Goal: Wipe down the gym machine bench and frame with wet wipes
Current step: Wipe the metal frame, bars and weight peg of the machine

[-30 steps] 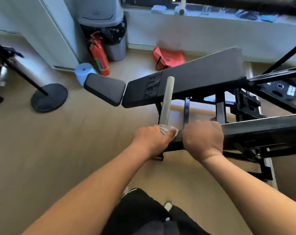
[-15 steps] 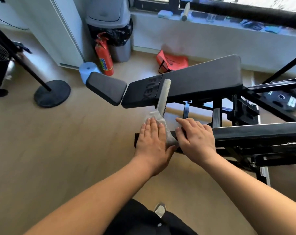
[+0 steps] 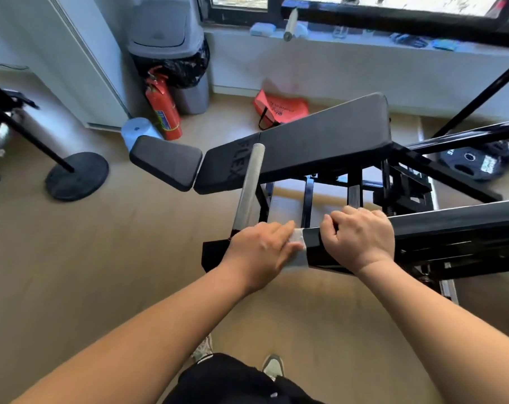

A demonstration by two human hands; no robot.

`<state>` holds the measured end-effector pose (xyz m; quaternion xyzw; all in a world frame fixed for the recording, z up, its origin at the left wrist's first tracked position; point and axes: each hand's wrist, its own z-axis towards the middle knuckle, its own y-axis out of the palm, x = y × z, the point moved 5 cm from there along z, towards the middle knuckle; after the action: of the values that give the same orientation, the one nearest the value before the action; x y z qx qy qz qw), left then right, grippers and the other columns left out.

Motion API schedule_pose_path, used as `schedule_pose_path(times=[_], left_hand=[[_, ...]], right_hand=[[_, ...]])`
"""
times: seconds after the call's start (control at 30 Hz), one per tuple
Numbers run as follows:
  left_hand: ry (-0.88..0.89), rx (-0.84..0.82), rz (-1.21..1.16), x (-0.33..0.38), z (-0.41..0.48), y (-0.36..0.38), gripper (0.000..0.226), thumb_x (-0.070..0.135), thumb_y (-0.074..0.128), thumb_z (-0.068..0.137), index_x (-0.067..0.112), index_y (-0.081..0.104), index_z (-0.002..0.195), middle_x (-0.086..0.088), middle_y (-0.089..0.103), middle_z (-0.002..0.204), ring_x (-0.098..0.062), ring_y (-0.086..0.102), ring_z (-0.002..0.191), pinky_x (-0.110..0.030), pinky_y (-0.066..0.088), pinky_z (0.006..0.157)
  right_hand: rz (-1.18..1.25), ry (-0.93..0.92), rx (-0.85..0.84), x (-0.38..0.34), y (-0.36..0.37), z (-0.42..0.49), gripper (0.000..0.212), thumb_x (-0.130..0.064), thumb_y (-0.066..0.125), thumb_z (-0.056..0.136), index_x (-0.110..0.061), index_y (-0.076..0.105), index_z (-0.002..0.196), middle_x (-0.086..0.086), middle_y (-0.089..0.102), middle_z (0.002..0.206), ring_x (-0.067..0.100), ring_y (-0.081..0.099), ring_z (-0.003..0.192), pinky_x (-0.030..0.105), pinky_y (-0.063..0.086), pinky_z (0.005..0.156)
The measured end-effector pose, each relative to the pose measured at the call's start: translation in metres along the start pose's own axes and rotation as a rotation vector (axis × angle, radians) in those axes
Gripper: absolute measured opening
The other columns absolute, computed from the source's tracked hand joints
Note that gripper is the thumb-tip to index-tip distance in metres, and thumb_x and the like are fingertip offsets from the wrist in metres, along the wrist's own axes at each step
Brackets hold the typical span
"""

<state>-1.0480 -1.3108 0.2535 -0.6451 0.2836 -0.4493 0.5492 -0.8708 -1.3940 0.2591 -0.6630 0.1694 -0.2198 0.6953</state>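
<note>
Left hand (image 3: 259,252) slid wet wipe (image 3: 298,243) along frame (image 3: 451,228) — bin (image 3: 165,33) holds black bag (image 3: 186,68).

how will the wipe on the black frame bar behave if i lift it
Probably floppy: the wipe drapes over the frame bar. Likely light: it looks thin under the flat left hand. Wet, it may cling to the glossy paint.

floor (image 3: 130,258) | bench (image 3: 320,141) | fire extinguisher (image 3: 163,109) | orange bag (image 3: 279,107) | weight plates (image 3: 477,164) | stand base (image 3: 77,175)
</note>
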Motion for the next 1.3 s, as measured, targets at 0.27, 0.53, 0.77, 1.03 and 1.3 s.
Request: schedule_pose_path(times=[0.27,0.53,0.77,1.03,1.3], left_hand=[[-0.049,-0.311,0.174,0.024,0.051,0.011,0.072,0.087,0.038,0.084,0.021,0.049,0.111,0.002,0.060,0.095,-0.023,0.061,0.083,-0.037,0.048,0.068],[0.050,0.004,0.094,0.018,0.019,0.018,0.066,0.065,0.064,0.085,0.018,0.047,0.128,-0.003,0.061,0.108,-0.023,0.060,0.090,-0.039,0.050,0.080],[-0.044,-0.146,0.197,0.011,0.028,0.012,0.065,0.074,0.061,0.082,0.019,0.054,0.114,0.000,0.063,0.097,-0.023,0.065,0.083,-0.036,0.051,0.069],[-0.009,-0.229,0.011,0.025,0.049,0.010,0.063,0.079,0.057,0.082,0.025,0.049,0.112,0.006,0.064,0.101,-0.019,0.064,0.086,-0.033,0.048,0.068],[-0.023,-0.274,0.157,0.041,0.062,0.012,0.071,0.086,0.051,0.079,0.024,0.045,0.113,0.004,0.065,0.102,-0.022,0.069,0.089,-0.036,0.054,0.069]], right_hand=[[0.048,-0.059,0.168,0.000,-0.003,0.002,0.044,-0.044,0.038,0.092,-0.020,0.062,0.063,0.001,0.063,0.062,0.029,0.060,0.058,0.035,0.032,0.064],[0.054,-0.085,0.173,0.001,-0.002,0.001,0.045,-0.042,0.036,0.095,-0.020,0.061,0.065,0.000,0.062,0.062,0.028,0.056,0.057,0.034,0.029,0.062],[0.067,-0.073,0.225,0.000,0.000,0.000,0.046,-0.040,0.034,0.096,-0.018,0.063,0.067,0.001,0.063,0.064,0.030,0.056,0.057,0.035,0.032,0.062],[0.070,-0.026,0.171,0.001,0.001,0.001,0.049,-0.041,0.035,0.096,-0.020,0.064,0.064,0.001,0.064,0.065,0.029,0.056,0.059,0.037,0.036,0.065],[0.427,-0.051,0.075,0.016,-0.014,0.002,0.039,-0.044,0.039,0.101,-0.021,0.071,0.100,-0.003,0.067,0.098,0.020,0.061,0.090,0.036,0.048,0.079]])
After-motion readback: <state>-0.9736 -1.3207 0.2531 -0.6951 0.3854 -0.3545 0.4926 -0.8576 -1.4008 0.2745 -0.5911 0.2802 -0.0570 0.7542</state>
